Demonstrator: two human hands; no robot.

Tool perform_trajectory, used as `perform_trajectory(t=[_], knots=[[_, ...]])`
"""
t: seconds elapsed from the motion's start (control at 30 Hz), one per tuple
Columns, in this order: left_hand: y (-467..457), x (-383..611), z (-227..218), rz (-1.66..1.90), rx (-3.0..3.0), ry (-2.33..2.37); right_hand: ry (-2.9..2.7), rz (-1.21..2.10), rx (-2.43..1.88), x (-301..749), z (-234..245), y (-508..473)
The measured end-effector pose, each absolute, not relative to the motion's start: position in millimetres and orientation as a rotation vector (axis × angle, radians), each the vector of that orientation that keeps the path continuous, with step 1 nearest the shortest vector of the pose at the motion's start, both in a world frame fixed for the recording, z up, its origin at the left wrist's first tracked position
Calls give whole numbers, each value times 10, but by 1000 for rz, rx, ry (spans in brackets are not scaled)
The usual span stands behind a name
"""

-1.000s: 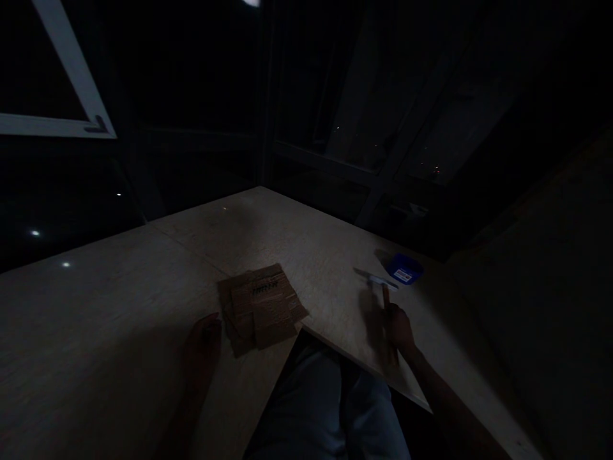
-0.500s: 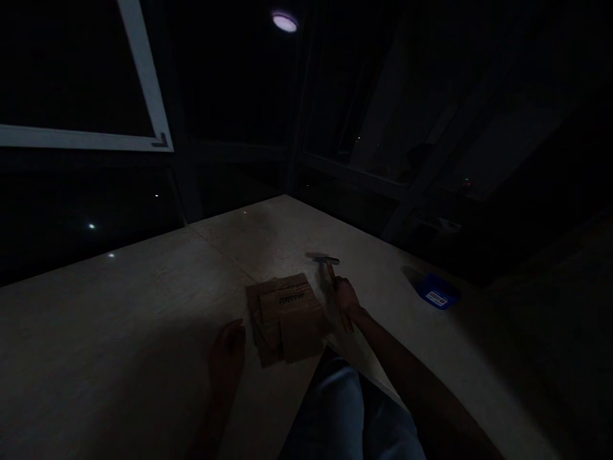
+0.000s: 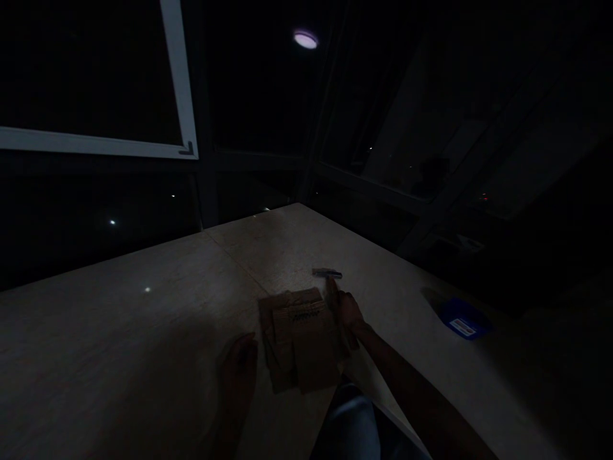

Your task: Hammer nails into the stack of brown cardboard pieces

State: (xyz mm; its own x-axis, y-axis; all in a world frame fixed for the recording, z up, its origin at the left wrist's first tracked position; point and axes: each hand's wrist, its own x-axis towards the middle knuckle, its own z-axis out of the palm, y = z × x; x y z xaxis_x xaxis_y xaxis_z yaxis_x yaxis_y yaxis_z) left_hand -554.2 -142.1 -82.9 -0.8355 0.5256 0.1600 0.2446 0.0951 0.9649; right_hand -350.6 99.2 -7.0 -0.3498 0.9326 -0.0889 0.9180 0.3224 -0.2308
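Observation:
My right hand [image 3: 350,310] is wrapped round the wooden handle of a hammer [image 3: 331,287]. The hammer's metal head [image 3: 327,273] is a little blurred and lies beyond the upper right corner of some flat brown cardboard pieces [image 3: 316,361]. These are stacked on the pale surface, with a row of dark marks near the top that I cannot make out. To the left of the cardboard is my left hand [image 3: 239,364], apart from it. Its fingers are loosely bent with a gap between them, and nothing shows in it. Deep shadow hides part of both hands.
A blue plastic box [image 3: 464,318] with a white label stands to the right on the stone-like surface [image 3: 182,281]. Dark window panes and a white window frame [image 3: 184,83] rise behind. My legs in jeans [image 3: 352,415] are at the near edge.
The whole view has shifted, so things sit further right and lower. Against the cardboard, the hammer and my right hand have moved slightly left. My left hand stays beside the cardboard.

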Motion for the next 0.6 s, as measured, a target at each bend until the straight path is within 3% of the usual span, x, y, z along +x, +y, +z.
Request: perform_trajectory(t=[0.6], knots=[[-1431,-5517,-718,1764,761,2104,-2515,391,-1789,-3468,-166,885]])
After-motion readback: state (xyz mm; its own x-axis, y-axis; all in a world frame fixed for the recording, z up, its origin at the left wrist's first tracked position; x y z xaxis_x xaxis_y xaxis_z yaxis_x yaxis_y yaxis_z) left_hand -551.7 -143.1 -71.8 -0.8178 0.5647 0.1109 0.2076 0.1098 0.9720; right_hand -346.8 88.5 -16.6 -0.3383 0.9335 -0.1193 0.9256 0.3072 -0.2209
